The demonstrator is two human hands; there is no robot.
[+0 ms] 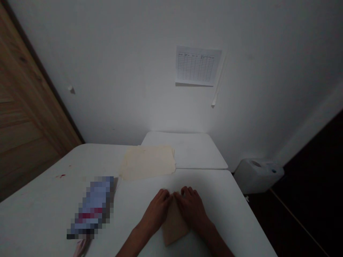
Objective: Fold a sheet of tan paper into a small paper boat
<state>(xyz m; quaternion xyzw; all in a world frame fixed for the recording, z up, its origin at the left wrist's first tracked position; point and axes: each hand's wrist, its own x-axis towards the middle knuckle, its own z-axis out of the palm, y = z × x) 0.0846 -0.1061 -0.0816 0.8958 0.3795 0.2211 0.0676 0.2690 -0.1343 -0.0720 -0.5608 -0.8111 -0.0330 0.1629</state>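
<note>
A flat brown paper piece (pixel 175 230), roughly rectangular, lies on the white table in front of me. At its far end, my left hand (pixel 158 207) has its fingers curled and the thumb pressed to the paper's edge. From the other side, my right hand (pixel 193 207) pinches the same end with bent fingers. Both thumbs nearly meet there, and the fingertips partly cover that edge. Whether the paper is folded or is an envelope, I cannot tell.
Beyond my hands lie cream paper sheets (pixel 148 162), overlapping a white panel (pixel 193 150) against the wall. A pixelated blue item (pixel 93 203) lies left on the table (pixel 40 214). A white container (pixel 258 176) stands past the right edge. A printed chart (pixel 197 67) hangs above.
</note>
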